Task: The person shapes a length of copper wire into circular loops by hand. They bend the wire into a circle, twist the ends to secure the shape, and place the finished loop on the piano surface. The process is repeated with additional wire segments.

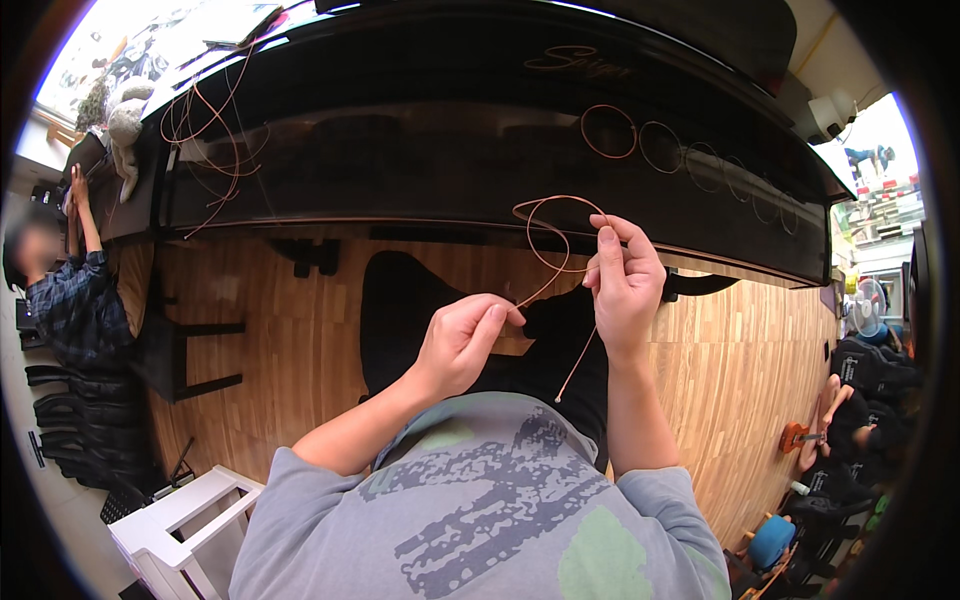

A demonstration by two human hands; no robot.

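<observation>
By the front edge of that shiny black piano (380,150), I see the left hand (462,342) and right hand (628,278) each pinching the looped copper-coloured wire (568,248), which could spring loose or tangle if either grip slackens.

The thin, copper-coloured wire (567,243) is suspended between the left hand (465,345) and the right hand (627,280). Between the grip points, it forms an open, curved loop directed away from the body. A nearly straight free length extends from the right hand, slanting left, and terminates in a small, pale tip (558,400).
</observation>
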